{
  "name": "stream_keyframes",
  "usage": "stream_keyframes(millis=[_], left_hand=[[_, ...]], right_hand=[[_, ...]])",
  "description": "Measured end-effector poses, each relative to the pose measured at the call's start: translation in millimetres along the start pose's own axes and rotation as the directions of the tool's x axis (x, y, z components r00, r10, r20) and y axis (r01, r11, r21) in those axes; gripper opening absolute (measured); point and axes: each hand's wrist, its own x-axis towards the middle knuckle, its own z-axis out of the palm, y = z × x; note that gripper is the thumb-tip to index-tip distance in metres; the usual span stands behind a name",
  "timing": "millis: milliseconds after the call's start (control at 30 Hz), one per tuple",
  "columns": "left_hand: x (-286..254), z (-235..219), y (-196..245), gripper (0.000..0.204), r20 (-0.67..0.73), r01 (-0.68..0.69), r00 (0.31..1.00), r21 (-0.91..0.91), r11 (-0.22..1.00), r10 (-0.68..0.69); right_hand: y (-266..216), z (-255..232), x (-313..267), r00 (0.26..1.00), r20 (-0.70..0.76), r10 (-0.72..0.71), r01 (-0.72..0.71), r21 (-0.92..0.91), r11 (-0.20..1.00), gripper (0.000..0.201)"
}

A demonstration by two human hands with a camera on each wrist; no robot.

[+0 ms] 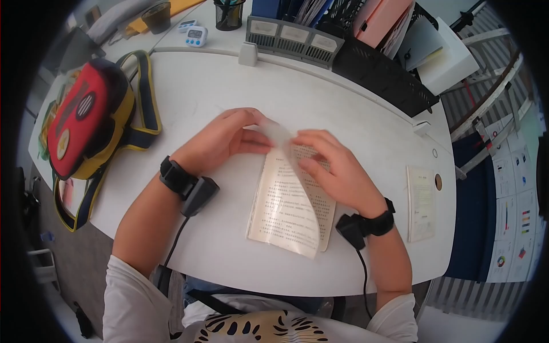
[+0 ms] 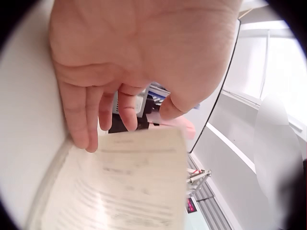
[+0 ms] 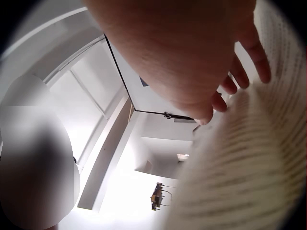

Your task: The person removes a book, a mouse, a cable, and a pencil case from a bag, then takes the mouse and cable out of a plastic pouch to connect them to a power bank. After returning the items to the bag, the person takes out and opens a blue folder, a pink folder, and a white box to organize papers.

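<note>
A worn book of printed pages [image 1: 274,200] lies on the white table, with one leaf lifted and curling up, blurred at its top. My left hand [image 1: 226,140] is at the book's top left corner; in the left wrist view its fingers [image 2: 76,115] reach down to the paper, and the thumb stands apart. My right hand [image 1: 337,171] is over the right side, thumb and forefinger spread beside the raised leaf. In the right wrist view, the right fingertips [image 3: 261,72] are right at the paper, whose near part [image 3: 230,167] bulges toward the camera.
A red and yellow bag [image 1: 86,120] with dark straps sits on the left. Another thin booklet [image 1: 420,203] lies at the table's right edge. At the back are a white timer [image 1: 196,36], a pen holder [image 1: 229,14], grey file racks [image 1: 291,37] and a black basket [image 1: 383,74].
</note>
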Motion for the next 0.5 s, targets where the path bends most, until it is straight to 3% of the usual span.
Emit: stream_keyframes(millis=[67, 133, 167, 200, 267, 300, 400, 433, 500], left_hand=[[0.7, -2.8, 3.3, 0.06, -0.008, 0.017, 1.0, 0.073, 0.997, -0.016], [0.2, -2.0, -1.4, 0.067, 0.277, -0.114, 0.959, 0.166, 0.98, 0.065], [2.0, -1.9, -5.3, 0.069, 0.365, -0.149, 0.928, 0.187, 0.971, 0.072], [-0.7, 0.3, -7.6, 0.069, 0.365, -0.148, 0.928, 0.188, 0.971, 0.071], [-8.1, 10.2, -8.5, 0.08, 0.268, -0.167, 0.96, 0.313, 0.935, 0.082], [-7.9, 7.6, -8.1, 0.09, 0.334, -0.114, 0.942, 0.276, 0.954, 0.016], [-11.5, 11.3, -4.9, 0.101, 0.322, -0.041, 0.945, 0.274, 0.961, -0.052], [-14.3, 14.6, 1.4, 0.101, 0.321, -0.037, 0.945, 0.274, 0.961, -0.055], [-18.2, 22.0, 16.3, 0.072, 0.161, 0.16, 0.97, 0.145, 0.976, -0.182]], right_hand=[[17.2, 2.8, 4.7, 0.999, 0.024, 0.035, -0.034, -0.063, 0.997, 0.039], [19.4, 7.0, 4.3, 0.996, 0.047, 0.074, -0.068, -0.126, 0.99, 0.042], [16.6, 14.6, 0.9, 1.0, -0.016, -0.027, 0.023, -0.192, 0.981, 0.045], [14.2, 22.0, -1.1, 0.989, -0.071, -0.132, 0.109, -0.261, 0.959, 0.049], [9.0, 31.2, -1.2, 0.996, -0.061, -0.058, 0.041, -0.244, 0.969, 0.059], [8.2, 34.4, -2.4, 0.993, -0.09, -0.073, 0.046, -0.272, 0.961, 0.063], [6.3, 35.8, -4.2, 0.989, -0.116, -0.089, 0.043, -0.351, 0.936, 0.07], [7.0, 35.6, -4.4, 0.991, -0.111, -0.081, 0.037, -0.353, 0.935, 0.071], [9.6, 35.0, -4.6, 0.992, -0.108, -0.072, 0.03, -0.352, 0.936, 0.071]])
